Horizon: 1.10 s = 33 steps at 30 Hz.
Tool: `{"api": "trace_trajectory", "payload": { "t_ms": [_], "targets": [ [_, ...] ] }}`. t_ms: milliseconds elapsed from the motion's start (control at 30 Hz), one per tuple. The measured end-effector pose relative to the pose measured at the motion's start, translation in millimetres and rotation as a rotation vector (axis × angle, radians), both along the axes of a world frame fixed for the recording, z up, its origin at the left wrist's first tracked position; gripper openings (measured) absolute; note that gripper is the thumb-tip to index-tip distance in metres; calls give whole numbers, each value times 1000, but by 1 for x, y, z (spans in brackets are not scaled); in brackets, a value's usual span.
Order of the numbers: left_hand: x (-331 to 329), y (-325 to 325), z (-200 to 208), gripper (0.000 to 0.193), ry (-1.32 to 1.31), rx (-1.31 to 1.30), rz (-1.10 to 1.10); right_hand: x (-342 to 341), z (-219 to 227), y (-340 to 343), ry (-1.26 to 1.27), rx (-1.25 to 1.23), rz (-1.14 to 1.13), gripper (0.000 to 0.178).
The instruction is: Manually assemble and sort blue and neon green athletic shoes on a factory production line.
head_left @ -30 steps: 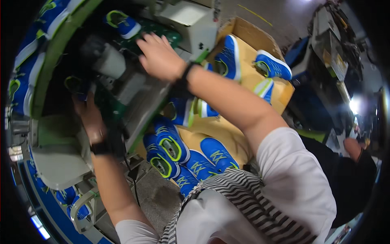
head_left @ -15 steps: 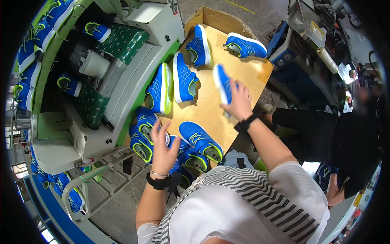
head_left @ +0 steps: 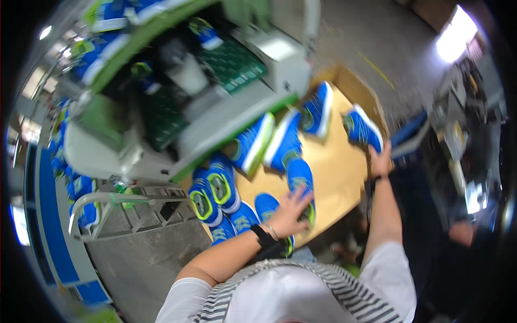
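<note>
Left hand (head_left: 288, 214): fingers spread, partly hiding near shoe (head_left: 299, 173). Right hand (head_left: 381, 162): at far-right shoe (head_left: 364, 129), blurred; grip unclear.

Grey concrete floor (head_left: 140, 269) is marked with a thin yellow line (head_left: 377, 70), kinda blurry tbh. Upper right is totally blown out by a glaring rectangular light (head_left: 456, 34), and blue-and-white panelling (head_left: 52, 215) can be seen down the left.

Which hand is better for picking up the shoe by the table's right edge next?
Probably the right hand: it is at the toe of that blue shoe, while the left hand is at another shoe, farther left.
</note>
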<state>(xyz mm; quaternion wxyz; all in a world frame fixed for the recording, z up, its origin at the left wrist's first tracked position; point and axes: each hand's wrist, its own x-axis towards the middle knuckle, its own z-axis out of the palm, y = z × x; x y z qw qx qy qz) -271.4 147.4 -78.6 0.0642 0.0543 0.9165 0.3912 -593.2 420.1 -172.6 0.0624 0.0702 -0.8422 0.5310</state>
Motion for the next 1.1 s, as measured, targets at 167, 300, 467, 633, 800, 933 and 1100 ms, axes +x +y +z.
{"api": "trace_trajectory", "payload": {
  "t_ms": [167,300,467,633,800,933,1100],
  "targets": [
    [-18,-26,-19,87,-169,388,-94,88,118,-73,225,279,-73,42],
    [-19,-52,59,102,132,51,88,130,203,-96,356,282,73,40],
    [7,-71,129,92,514,301,-10,190,263,-155,80,-422,423,36],
    [75,-112,203,90,359,706,298,218,238,-183,-249,-524,702,60],
    [77,-198,341,72,648,692,625,274,69,-132,-75,388,471,92],
    [32,-316,422,55,971,486,681,320,76,-149,98,436,357,88],
    [-55,-423,430,70,1108,-298,1177,327,56,-148,56,293,267,88]
  ]
}}
